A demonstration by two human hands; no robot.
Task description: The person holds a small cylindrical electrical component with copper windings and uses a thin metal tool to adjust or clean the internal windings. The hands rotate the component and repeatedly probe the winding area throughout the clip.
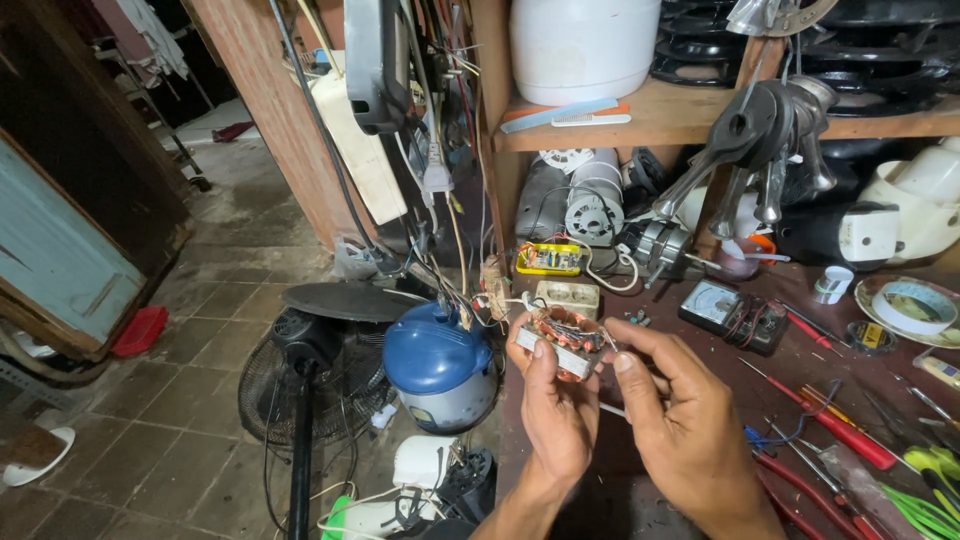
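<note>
Where tools lie scattered: workbench (640,480); tiled floor (180,330)

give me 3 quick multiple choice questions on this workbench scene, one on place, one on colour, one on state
1. Where is the analog multimeter?
A. on the floor
B. on the workbench, beyond the hands
C. on the upper shelf

2. What colour is the rice cooker lid?
A. blue
B. red
C. green

3. How is the motor stator held?
A. lying free on the bench
B. in the right hand alone
C. between both hands

Answers:
1. B, it lies on the dark workbench top behind the right hand.
2. A, its domed top is blue.
3. C, the left hand and the right hand's fingers both grip it.
</note>
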